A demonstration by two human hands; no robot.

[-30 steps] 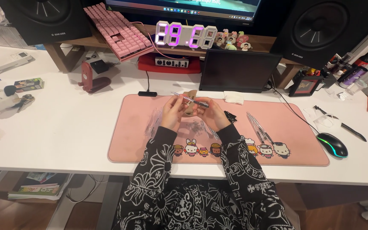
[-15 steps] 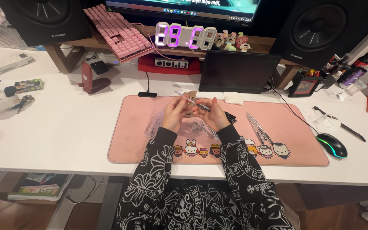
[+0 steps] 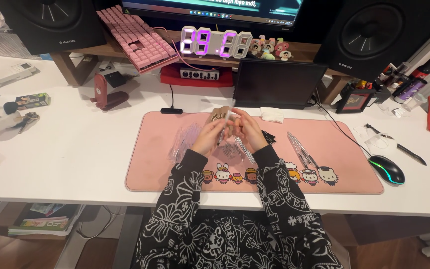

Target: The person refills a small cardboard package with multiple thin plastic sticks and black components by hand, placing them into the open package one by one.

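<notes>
Together, left hand (image 3: pixel 209 138) and right hand (image 3: pixel 246 130) pinched 1 thin clear strip (image 3: pixel 228 115) above the pink desk mat (image 3: pixel 160 169); clear sleeves (image 3: pixel 184 139) lay beside them.

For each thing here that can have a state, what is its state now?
Digital clock: lit, purple digits.
Monitor: on.
Small dark screen: off.
Mouse: glowing, untouched.
Pink keyboard: propped, tilted.
Left hand, right hand: raised together, holding a thin clear piece.
</notes>
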